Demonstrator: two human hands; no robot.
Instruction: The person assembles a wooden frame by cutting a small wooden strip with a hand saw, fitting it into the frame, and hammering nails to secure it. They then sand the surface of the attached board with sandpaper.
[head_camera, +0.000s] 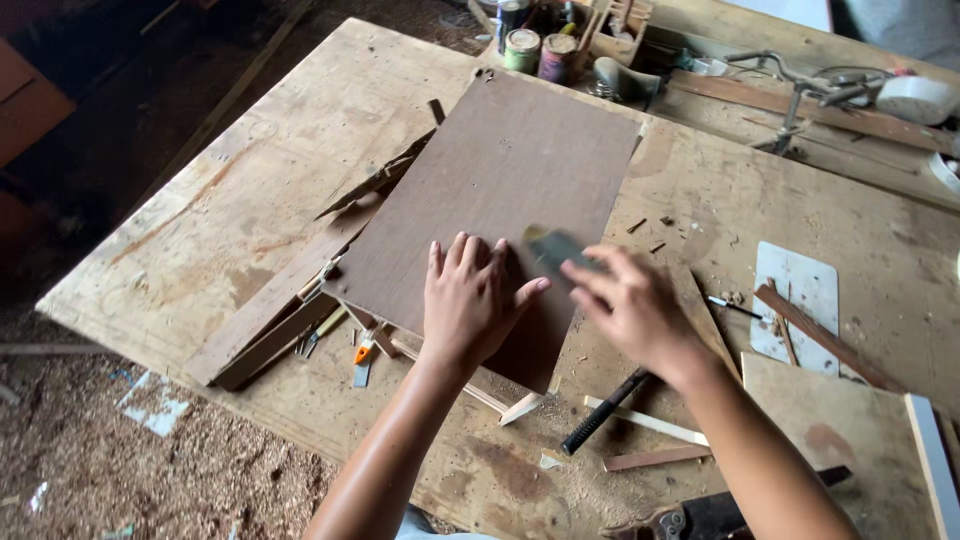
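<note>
In the middle of the worn wooden workbench, a brown rectangular board is lying flat, its near end propped over loose strips of wood. The left hand is pressing down on the board's near part, palm flat and fingers spread wide. Just beside it, the right hand is gripping a small dark block in its fingers, the block resting on the board's surface; both are blurred. Near the left of the board, long wooden slats and a small orange-handled cutter are lying on the bench. Below the right wrist, a black-handled tool and thin pale sticks are sitting among shavings. At the far edge, paint tins are standing, well apart from the hands. Sawdust is covering the floor to the left.
</note>
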